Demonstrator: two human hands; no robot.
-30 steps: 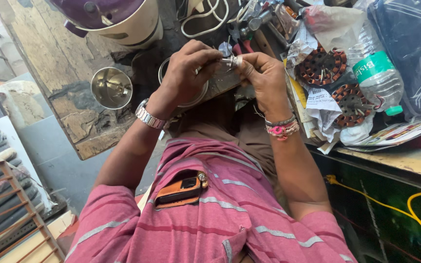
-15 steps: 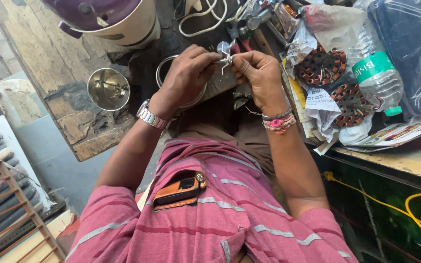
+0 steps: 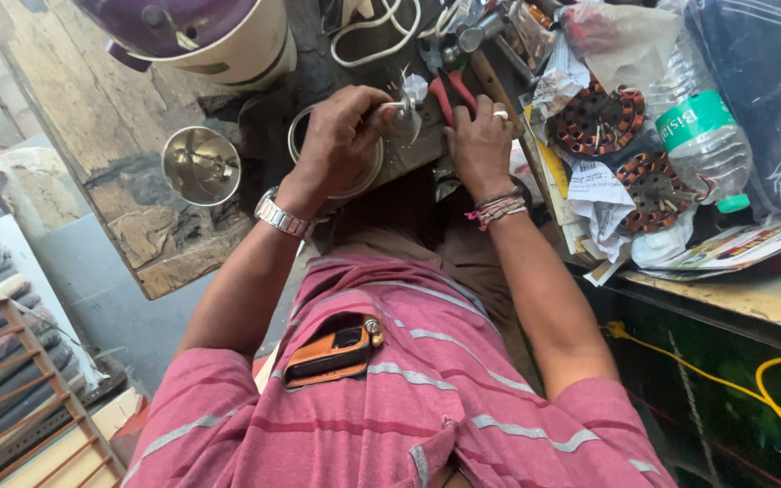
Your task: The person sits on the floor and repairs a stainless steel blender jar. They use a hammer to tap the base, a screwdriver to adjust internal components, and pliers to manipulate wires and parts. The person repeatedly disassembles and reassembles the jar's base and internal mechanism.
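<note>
My left hand (image 3: pixel 341 136), with a metal watch on its wrist, pinches a small shiny metal blade piece (image 3: pixel 411 94) above a dark block on the worn wooden bench (image 3: pixel 106 117). Beneath that hand lies a round metal ring (image 3: pixel 354 185). My right hand (image 3: pixel 479 145), wearing a ring and thread bracelets, lies just right of the blade piece. Its fingers curl over the red handles of a pair of pliers (image 3: pixel 452 90). Both hands are close together, a few centimetres apart.
A steel jar (image 3: pixel 201 165) stands left of my hands, and a purple-and-cream mixer base (image 3: pixel 201 36) sits behind it. To the right are two copper-wound stators (image 3: pixel 598 117), a plastic water bottle (image 3: pixel 700 136), papers, a white cable (image 3: pixel 368 41) and a yellow cable (image 3: pixel 770 370).
Both hands were pinching the small metal piece together. Now my right hand has let go of it and moved onto the red-handled pliers; my left hand keeps the piece.
</note>
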